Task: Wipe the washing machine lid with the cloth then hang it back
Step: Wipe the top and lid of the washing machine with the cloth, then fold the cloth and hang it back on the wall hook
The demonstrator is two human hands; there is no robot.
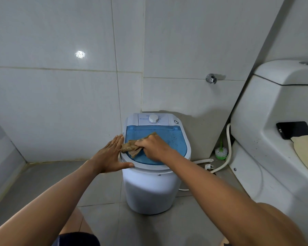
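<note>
head view: right hand (152, 147) presses cloth (132, 148) on blue lid (174, 139).

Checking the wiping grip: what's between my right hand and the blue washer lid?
In the head view, the brown cloth lies pressed between the right hand and the lid.

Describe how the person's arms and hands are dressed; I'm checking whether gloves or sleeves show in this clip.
Both arms are bare from the hands up to the frame edge: no sleeves in view. The left hand and right hand wear no gloves, and no rings, watch or bracelets are visible. The only clothing showing is dark shorts at the bottom edge.
</note>
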